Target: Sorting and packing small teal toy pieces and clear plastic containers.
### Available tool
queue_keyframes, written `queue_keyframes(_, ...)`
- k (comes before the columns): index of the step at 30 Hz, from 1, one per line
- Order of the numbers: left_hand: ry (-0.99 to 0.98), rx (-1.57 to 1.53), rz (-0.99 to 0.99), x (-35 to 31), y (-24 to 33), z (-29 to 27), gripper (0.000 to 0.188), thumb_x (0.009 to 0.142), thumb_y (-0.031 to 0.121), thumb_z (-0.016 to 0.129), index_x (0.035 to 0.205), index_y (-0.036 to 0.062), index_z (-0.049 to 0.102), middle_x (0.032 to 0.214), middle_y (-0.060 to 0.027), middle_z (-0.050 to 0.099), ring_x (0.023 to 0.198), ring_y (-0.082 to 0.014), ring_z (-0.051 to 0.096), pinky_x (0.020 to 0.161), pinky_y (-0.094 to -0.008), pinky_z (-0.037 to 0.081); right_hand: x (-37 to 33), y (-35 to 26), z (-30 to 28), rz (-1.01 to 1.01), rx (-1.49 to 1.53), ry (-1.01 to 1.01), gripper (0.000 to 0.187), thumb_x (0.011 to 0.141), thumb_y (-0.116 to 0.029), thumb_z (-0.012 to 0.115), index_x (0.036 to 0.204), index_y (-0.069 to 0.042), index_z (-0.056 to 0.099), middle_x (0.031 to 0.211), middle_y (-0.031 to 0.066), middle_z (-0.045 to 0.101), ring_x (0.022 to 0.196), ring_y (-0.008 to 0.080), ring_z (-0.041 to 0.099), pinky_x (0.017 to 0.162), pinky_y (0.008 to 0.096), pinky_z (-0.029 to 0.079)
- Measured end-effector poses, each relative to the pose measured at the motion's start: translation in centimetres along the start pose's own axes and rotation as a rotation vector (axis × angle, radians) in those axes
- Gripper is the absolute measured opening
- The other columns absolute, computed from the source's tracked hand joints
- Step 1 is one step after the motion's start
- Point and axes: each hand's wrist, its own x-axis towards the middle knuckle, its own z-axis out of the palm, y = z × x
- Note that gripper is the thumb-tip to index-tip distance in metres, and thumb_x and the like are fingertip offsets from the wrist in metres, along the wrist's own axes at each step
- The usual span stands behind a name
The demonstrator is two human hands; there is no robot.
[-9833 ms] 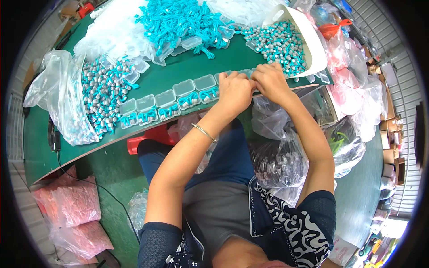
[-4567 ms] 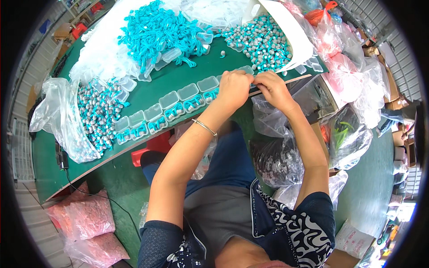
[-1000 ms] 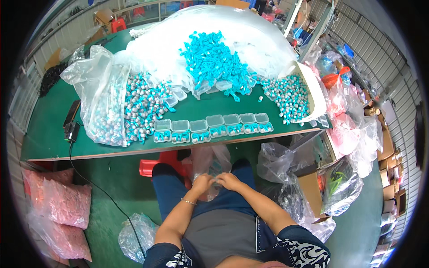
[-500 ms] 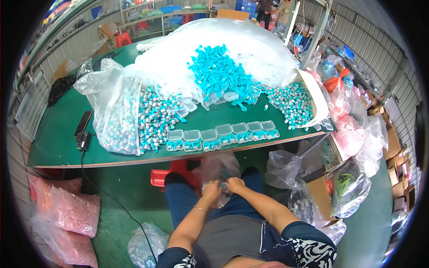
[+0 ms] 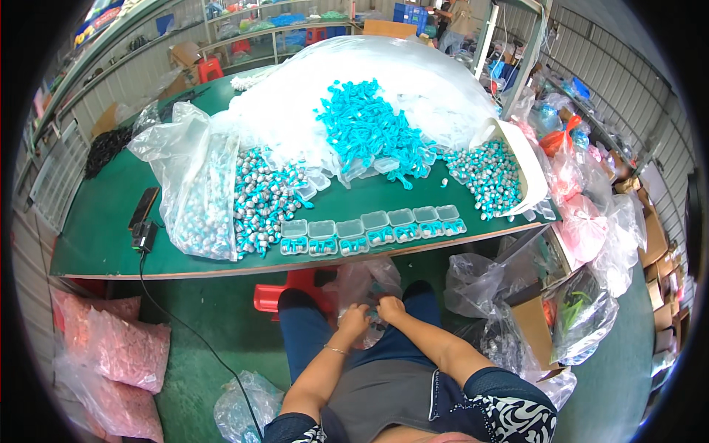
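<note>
Apparently, packing is in hand: at the clear plastic bag [image 5: 369, 280] below the green table's [image 5: 347, 202] front edge, left hand [image 5: 354, 319] and right hand [image 5: 391, 308] are curled, finger grip indiscernible, and keeping the bag open seems called for next.

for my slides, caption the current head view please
Left hand and right hand at a clear bag, before a green table with open boxes.

Grey top [image 5: 384, 395], navy sleeves [image 5: 509, 385], white swirls [image 5: 513, 417], blue trousers [image 5: 301, 336], thin left-wrist bangle [image 5: 337, 350].
</note>
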Motion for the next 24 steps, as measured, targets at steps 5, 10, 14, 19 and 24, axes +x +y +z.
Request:
queue_keyframes(5, -0.019, -0.005, 0.010, -0.7, 1.1, -1.1, 0.036, 0.078, 0.019, 0.068, 0.113, 0.0119, 0.063, 0.115, -0.0218, 0.056, 0.104, -0.0398, 0.059, 0.090, -0.0442, 0.048, -0.6, -0.1, -0.2, 0.014, 0.010, -0.057, 0.033, 0.080, -0.019, 0.062, 0.113, -0.013, 0.063, 0.102, 0.0215, 0.065, 0.096, 0.0382, 0.064, 0.083, 0.0466, 0.052)
queue_keyframes(10, 0.043, -0.006, 0.084, -0.6, 1.3, -1.2, 0.031, 0.078, 0.015, 0.066, 0.109, 0.0099, 0.064, 0.106, -0.0194, 0.058, 0.096, -0.0388, 0.061, 0.083, -0.0447, 0.050, -1.1, 0.2, -0.6, -0.079, 0.085, 0.095, 0.032, 0.078, -0.015, 0.060, 0.108, -0.006, 0.064, 0.104, 0.0241, 0.064, 0.096, 0.0412, 0.062, 0.084, 0.0469, 0.051)
queue_keyframes(14, 0.170, -0.144, 0.253, -0.2, 2.9, -2.7, 0.023, 0.077, 0.008, 0.065, 0.099, 0.0035, 0.066, 0.099, -0.0165, 0.063, 0.091, -0.0363, 0.062, 0.079, -0.0437, 0.051, -2.6, 0.9, -2.8, -0.211, 0.223, 0.341, 0.023, 0.079, -0.014, 0.060, 0.099, -0.006, 0.069, 0.093, 0.0208, 0.066, 0.086, 0.0392, 0.064, 0.078, 0.0451, 0.052)
queue_keyframes(19, 0.396, -0.293, 0.443, -0.1, 10.0, -7.9, 0.020, 0.076, 0.005, 0.067, 0.096, 0.0046, 0.066, 0.095, -0.0130, 0.064, 0.087, -0.0329, 0.062, 0.076, -0.0419, 0.050, -8.3, 1.8, -14.2, -0.449, 0.596, 0.403, 0.010, 0.080, -0.007, 0.065, 0.088, -0.004, 0.070, 0.084, 0.0119, 0.067, 0.073, 0.0251, 0.065, 0.064, 0.0334, 0.051)
queue_keyframes(24, 0.578, -0.086, 0.734, 1.9, 18.9, -12.9, 0.027, 0.073, 0.009, 0.073, 0.099, 0.0083, 0.065, 0.095, -0.0073, 0.063, 0.088, -0.0264, 0.058, 0.074, -0.0370, 0.043, -10.8, 3.3, -27.0, -0.493, 0.567, 0.726, 0.009, 0.082, -0.002, 0.065, 0.089, -0.002, 0.069, 0.078, 0.0092, 0.064, 0.064, 0.0131, 0.058, 0.057, 0.0266, 0.046)
